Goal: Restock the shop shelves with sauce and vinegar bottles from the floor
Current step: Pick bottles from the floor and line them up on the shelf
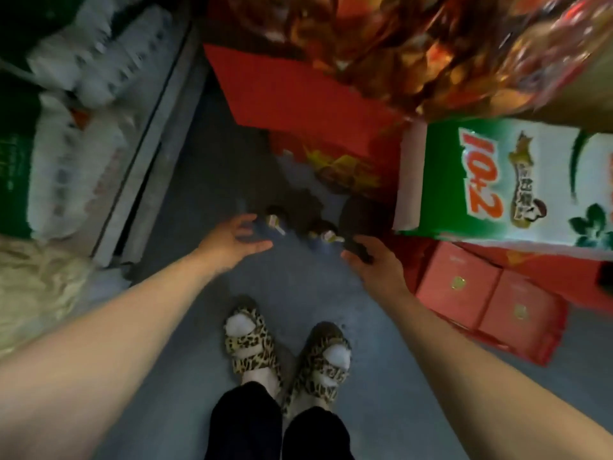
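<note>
2 bottles (277, 220) (323, 231) on floor (292, 280), between shelf (146, 151) and boxes (491, 297)

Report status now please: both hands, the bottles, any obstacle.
Left hand open, reaching, grip empty. Right hand open, beside right bottle. Left bottle upright on floor. Nothing between hands and bottles.

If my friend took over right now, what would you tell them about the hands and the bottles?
Left hand: open, reaching down beside one dark bottle, not gripping it.
Right hand: fingers curled over something dark; too blurry to tell if it grips.
Second bottle stands on the grey floor between the hands.
Done: nothing lifted here.
Left: pick up both bottles and shelve them.
</note>
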The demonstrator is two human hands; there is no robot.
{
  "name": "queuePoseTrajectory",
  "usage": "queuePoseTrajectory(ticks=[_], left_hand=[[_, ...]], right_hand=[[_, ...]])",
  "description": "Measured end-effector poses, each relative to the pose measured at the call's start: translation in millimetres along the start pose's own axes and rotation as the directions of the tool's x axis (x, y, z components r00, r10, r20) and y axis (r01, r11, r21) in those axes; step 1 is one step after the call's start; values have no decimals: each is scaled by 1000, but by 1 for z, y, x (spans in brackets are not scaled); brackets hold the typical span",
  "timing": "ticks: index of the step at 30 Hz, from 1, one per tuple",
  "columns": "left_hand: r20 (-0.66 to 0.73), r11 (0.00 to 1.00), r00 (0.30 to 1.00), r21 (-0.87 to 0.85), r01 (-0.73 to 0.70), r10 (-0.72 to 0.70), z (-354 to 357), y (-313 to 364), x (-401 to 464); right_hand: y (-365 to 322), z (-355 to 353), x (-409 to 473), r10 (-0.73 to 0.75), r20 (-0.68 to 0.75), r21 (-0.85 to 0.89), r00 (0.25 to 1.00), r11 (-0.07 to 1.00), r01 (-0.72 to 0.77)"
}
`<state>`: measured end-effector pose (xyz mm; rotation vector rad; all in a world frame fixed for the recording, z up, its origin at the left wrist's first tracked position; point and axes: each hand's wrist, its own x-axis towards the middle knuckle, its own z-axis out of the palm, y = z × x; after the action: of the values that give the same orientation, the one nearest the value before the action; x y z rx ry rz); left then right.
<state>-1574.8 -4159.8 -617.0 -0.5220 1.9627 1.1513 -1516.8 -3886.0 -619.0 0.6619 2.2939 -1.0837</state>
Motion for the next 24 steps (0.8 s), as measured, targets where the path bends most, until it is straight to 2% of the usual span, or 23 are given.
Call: queuePoseTrajectory(ticks=[3,7,10,14,17,20,24], left_hand=[[7,996,1000,-94,-11,12,17,-26,43],[20,988,996,-132,-85,88,30,-47,91],[-10,984,991,-114,-134,134,34,-54,115],[-53,968,967,22,-249,250,32,-63,135],[-52,955,954,-9,-295,295,35,-70,147],[-74,956,957,-60,-286,282,40,-69,157],[-97,948,947,-57,-313,307,46,-58,168]], right_hand=[[22,26,30,13,-19,97,1000,995,-11],[46,63,68,-17,-28,245,999,969,23],[64,82,87,-74,-23,258,997,963,77],[74,92,95,-143,-70,357,987,921,158],[74,93,98,-172,-64,410,983,894,183],[66,92,106,-196,-102,420,975,880,221],[51,93,126,-214,-132,436,968,864,251]])
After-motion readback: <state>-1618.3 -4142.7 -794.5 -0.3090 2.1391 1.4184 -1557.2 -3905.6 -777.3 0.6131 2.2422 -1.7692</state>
